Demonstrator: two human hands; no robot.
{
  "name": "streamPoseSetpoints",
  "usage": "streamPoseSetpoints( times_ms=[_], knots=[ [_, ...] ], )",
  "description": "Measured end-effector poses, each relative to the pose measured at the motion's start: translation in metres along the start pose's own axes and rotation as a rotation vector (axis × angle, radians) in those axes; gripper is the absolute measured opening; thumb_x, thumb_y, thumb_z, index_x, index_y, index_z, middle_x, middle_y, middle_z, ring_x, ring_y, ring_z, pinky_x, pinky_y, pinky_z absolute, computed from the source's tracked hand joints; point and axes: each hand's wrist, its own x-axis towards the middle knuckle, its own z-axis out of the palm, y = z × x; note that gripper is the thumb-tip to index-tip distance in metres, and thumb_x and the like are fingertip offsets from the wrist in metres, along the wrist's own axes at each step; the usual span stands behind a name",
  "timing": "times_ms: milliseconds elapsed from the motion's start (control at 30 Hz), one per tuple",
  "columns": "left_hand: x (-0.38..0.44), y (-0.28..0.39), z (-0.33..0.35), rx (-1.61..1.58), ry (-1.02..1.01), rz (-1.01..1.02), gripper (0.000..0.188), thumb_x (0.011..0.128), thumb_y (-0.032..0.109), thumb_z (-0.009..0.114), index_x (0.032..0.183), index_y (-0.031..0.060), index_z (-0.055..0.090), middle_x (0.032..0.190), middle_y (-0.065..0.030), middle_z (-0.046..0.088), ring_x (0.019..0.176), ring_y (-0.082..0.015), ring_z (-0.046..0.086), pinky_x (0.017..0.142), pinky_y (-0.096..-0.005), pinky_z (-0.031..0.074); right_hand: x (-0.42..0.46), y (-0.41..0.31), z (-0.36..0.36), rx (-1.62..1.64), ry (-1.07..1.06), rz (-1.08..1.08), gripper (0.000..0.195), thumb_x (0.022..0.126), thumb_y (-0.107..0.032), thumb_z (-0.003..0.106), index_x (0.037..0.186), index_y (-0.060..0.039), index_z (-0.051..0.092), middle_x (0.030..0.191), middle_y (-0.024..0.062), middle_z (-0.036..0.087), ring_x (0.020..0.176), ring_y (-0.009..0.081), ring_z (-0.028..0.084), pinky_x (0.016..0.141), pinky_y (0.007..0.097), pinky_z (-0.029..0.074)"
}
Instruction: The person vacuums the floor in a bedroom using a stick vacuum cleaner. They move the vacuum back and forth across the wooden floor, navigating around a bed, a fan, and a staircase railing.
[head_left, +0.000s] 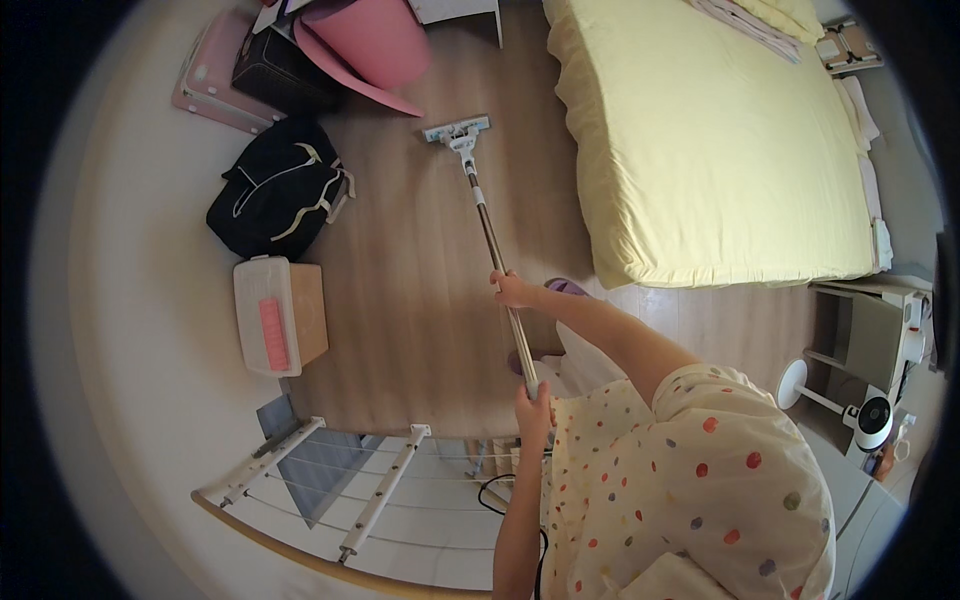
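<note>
Both hands hold the long handle of a mop (491, 236) with a flat, white-and-blue rectangular head (457, 129) resting on the wood-look floor. My right hand (511, 289) wraps the metal pole around its middle. Lower down, my left hand (533, 411) grips the pale upper end of the handle, close to my dotted clothing (675, 480). A purple slipper (566, 286) shows beyond my right forearm, and the other foot is partly hidden behind the pole and clothing.
A bed with yellow bedding (720, 165) stands right. Along the left lie a pink suitcase (214, 67), black bag (277, 195) and lidded storage box (262, 319). A pink chair (375, 45) stands near the mop head. A railing (382, 495) borders a drop; a white fan (870, 424) is at right.
</note>
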Motion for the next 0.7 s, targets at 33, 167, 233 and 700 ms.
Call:
streamPoseSetpoints(
  times_ms=[33,167,233,700],
  knots=[
    [-0.001,-0.005,-0.007,-0.001,0.005,-0.01,0.021,0.078,0.022,0.053,0.074,0.004,0.043,0.044,0.0004,0.039,0.03,-0.0071,0.035,0.029,-0.0213,0.028,-0.007,-0.016,0.001,-0.035,-0.088,0.008,0.021,0.071,-0.015,0.047,0.088,-0.0028,0.047,0.088,0.0206,0.048,0.088,0.0366,0.046,0.069,0.045,0.041],
    [-0.031,-0.011,-0.031,0.022,0.001,-0.117,0.02,0.078,0.022,0.053,0.076,0.0044,0.044,0.047,0.0003,0.04,0.032,-0.0079,0.037,0.03,-0.0229,0.03,-0.029,-0.019,0.016,-0.211,-0.366,-0.135,0.041,0.071,-0.021,0.049,0.103,-0.0013,0.032,0.088,0.0253,0.047,0.086,0.0363,0.046,0.072,0.0448,0.039],
    [-0.068,-0.015,-0.048,0.025,0.02,-0.214,0.019,0.078,0.022,0.054,0.077,0.0051,0.045,0.047,0.0003,0.041,0.034,-0.0077,0.038,0.031,-0.0229,0.03,-0.054,-0.016,0.042,-0.252,-0.545,-0.186,0.051,0.07,-0.023,0.051,0.108,0.0009,0.026,0.089,0.0259,0.049,0.083,0.0348,0.049,0.072,0.0434,0.04],
    [-0.234,-0.084,-0.103,0.33,0.007,-0.346,0.026,0.073,0.014,0.055,0.094,-0.0016,0.049,0.076,-0.0131,0.056,0.069,-0.0206,0.054,0.061,-0.0307,0.041,-0.241,-0.051,0.142,0.534,-0.107,0.266,0.052,0.07,-0.011,0.054,0.112,-0.0053,0.023,0.067,0.0108,0.049,0.047,0.0176,0.047,0.04,0.0308,0.038]
  ],
)
